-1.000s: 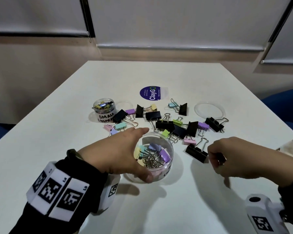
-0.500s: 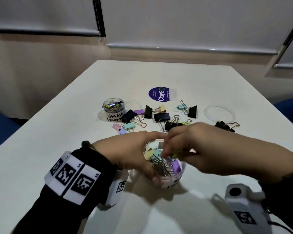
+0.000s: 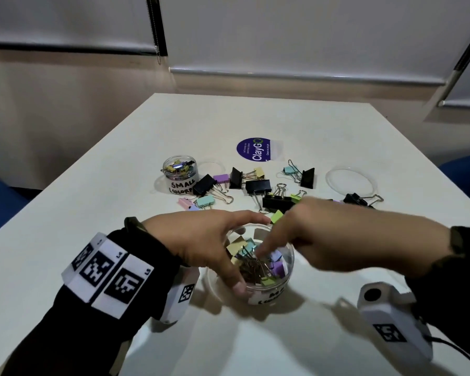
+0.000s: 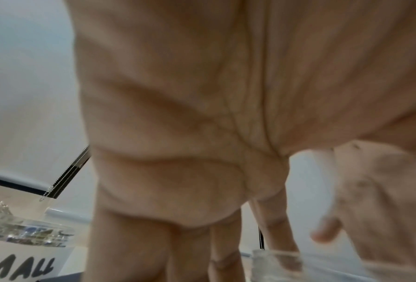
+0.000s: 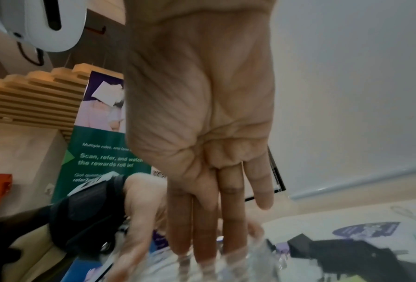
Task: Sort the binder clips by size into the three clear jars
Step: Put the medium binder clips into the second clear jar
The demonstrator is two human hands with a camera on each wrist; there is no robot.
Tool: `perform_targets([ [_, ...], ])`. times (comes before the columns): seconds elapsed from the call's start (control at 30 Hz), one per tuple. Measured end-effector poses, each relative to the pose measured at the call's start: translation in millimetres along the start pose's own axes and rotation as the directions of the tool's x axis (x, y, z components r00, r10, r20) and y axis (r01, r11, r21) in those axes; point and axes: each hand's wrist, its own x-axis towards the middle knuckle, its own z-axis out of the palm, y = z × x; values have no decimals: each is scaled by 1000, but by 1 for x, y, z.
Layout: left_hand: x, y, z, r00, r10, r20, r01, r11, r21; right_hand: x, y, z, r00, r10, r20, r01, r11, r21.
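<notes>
Jar holds pastel clips.

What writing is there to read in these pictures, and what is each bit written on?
"SMALL" over a cut-off "(COLOR": white label on the small clear plastic jar of clips.
"ClayGO": round purple sticker on the white table; its fine print is too small.
"Scan, refer, and watch the rewards roll in!": green banner in the right wrist view; smaller lines are blurred.
"L4", "L5": white marker band on the left wrist.
Label on the wide clear jar: mostly hidden.
</notes>
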Motion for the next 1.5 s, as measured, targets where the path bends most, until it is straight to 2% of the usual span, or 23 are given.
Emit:
perform_targets([
  [0.1,-1,5,0,1000,-9,-30,10,999,39,-5,23,-12,973,114,-203,-81,983,163],
  [0.17,-1,6,1,999,-13,-52,16,999,51,-8,43,-18,936,220,-276,-176,968,177],
  [0.27,-1,9,5,996,-8,-85,13,998,66,-9,71,-17,893,374,-253,-352,927,126],
  [0.37,0,12,6,996,-21,-92,31,993,113,-2,83,-3,892,416,-177,-421,907,8],
  [0.5,0,14,5,997,-17,-76,29,987,156,16,76,13,947,309,-86,-311,950,-6],
  [0.63,-2,15,4,998,-29,-64,41,981,190,46,66,20,979,167,-120,-177,981,-77],
  [0.87,-7,10,5,995,-65,-80,74,990,123,78,64,32,965,219,-144,-244,951,-189],
  [1.1,-10,1,9,989,-94,-112,103,992,77,79,66,37,967,218,-132,-231,969,-90],
  [1.2,-11,0,11,988,-100,-118,108,992,63,75,64,31,955,222,-194,-220,975,36],
  [1.3,-11,-1,11,987,-103,-126,110,993,43,64,58,16,923,243,-299,-196,964,180],
  [1.43,-12,-2,12,987,-101,-128,108,993,50,35,44,-3,906,172,-387,-59,956,287],
  [1.5,-11,-2,11,987,-97,-131,104,993,51,20,33,-7,923,113,-369,24,938,347],
])
